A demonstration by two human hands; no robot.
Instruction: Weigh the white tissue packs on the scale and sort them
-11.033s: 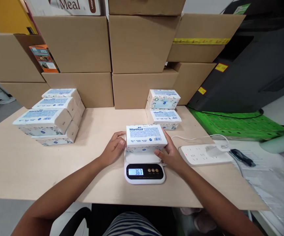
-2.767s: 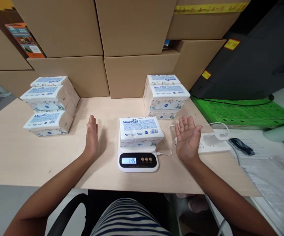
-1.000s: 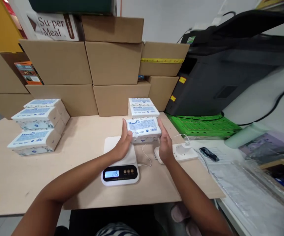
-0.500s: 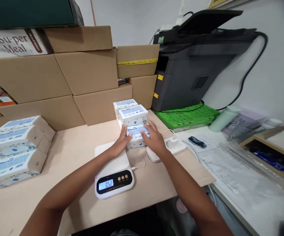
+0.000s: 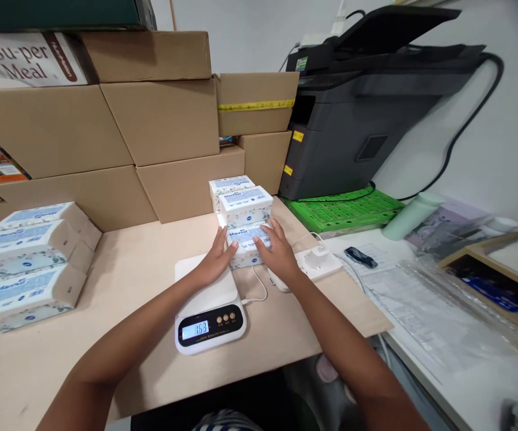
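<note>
In the head view a front tissue pack (image 5: 246, 257) with blue print sits between my hands, beside the kitchen scale's far right edge. My left hand (image 5: 215, 263) presses its left side, fingers extended and thumb on the front top edge; the wrist passes over the scale. My right hand (image 5: 280, 256) holds the right side, thumb on top. Behind it, touching, another tissue pack (image 5: 246, 209) sits higher, with a further one (image 5: 229, 183) at the back. The white scale (image 5: 207, 299) has a lit display that seems to read 1.63.
Several tissue packs (image 5: 30, 299) are stacked at the left. Cardboard boxes (image 5: 173, 123) form a wall behind the table. A power strip (image 5: 317, 263) and white cable lie right of the scale. Further right are a black printer (image 5: 357, 120), a green crate (image 5: 344, 209) and a pale green bottle (image 5: 414, 215).
The scale's display has gone from 0.52 to about 1.63. My hands stay on the same tissue pack with hardly any movement. The camera view has shifted slightly.
</note>
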